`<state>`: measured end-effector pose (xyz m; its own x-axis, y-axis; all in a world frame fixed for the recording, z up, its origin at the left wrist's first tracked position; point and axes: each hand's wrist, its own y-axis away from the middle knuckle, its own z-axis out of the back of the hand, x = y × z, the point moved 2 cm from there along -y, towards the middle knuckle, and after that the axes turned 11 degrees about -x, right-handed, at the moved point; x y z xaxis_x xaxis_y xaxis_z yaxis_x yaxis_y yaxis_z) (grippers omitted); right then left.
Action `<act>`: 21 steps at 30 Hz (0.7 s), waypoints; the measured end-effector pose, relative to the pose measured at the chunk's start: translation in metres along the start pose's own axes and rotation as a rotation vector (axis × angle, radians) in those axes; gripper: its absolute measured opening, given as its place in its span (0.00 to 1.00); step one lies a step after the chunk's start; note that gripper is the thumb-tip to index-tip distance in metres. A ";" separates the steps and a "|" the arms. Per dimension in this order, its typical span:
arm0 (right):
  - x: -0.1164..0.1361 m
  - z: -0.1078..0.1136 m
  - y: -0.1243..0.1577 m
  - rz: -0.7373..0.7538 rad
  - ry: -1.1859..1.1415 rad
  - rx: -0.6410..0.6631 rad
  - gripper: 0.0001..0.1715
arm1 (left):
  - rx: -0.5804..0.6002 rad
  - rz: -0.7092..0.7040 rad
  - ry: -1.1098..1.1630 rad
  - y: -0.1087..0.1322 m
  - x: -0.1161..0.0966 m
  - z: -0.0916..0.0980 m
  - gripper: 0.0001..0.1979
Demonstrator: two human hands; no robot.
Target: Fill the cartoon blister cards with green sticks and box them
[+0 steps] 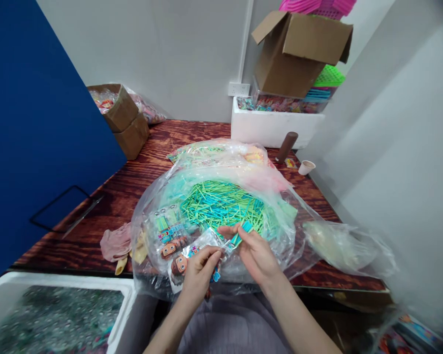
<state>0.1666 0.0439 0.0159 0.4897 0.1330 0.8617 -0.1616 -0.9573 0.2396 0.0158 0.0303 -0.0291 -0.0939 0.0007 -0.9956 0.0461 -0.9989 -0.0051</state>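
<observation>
Sticks in right hand, packet in left hand, near table edge

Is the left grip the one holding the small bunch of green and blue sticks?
No, the right grip holds that bunch of sticks, while the left grip pinches a printed packet.

On the printed plastic pouch lying left of my work, I could read only "CK"; its other letters were blurred.
</observation>
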 end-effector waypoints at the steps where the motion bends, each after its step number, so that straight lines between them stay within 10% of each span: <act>1: 0.000 0.000 0.002 0.010 0.059 0.006 0.15 | 0.006 -0.018 -0.005 0.000 0.000 0.000 0.14; 9: 0.010 0.001 0.014 0.097 0.336 0.000 0.30 | -0.042 0.099 0.084 0.003 -0.003 -0.002 0.18; 13: 0.014 -0.001 0.023 0.350 0.514 -0.060 0.12 | -0.046 0.159 0.135 0.003 -0.005 0.000 0.18; 21: 0.013 -0.006 0.034 0.498 0.769 0.120 0.10 | 0.134 0.216 0.292 0.004 -0.019 0.004 0.16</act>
<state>0.1620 0.0145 0.0377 -0.3231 -0.2088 0.9230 -0.0895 -0.9642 -0.2495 0.0141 0.0259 -0.0099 0.1921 -0.2160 -0.9573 -0.0979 -0.9748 0.2003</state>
